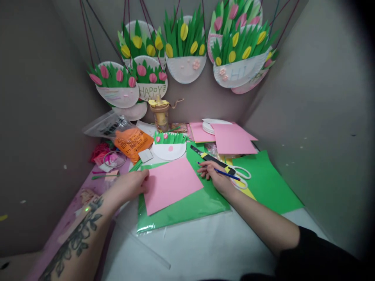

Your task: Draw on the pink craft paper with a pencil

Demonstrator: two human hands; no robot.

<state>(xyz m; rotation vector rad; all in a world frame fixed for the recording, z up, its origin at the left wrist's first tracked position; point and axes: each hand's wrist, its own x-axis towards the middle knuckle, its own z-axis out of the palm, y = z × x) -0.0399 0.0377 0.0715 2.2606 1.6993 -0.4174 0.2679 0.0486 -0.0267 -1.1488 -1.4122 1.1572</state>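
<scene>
My left hand grips the left edge of a pink paper sheet, thumb and fingers closed on it. The sheet lies tilted over a plastic-wrapped pack of green paper. At the sheet's right side, my right hand holds a blue pencil, its tip pointing left. Under and beside that hand are a black-and-yellow utility knife and white-handled scissors. Just behind the pink sheet sits a small paper-plate basket with green paper grass and pink flowers.
Several paper-plate flower baskets hang by strings along the back wall. An orange packet and a clear bag lie at left. A cup stands behind. More pink sheets and a green sheet are at right.
</scene>
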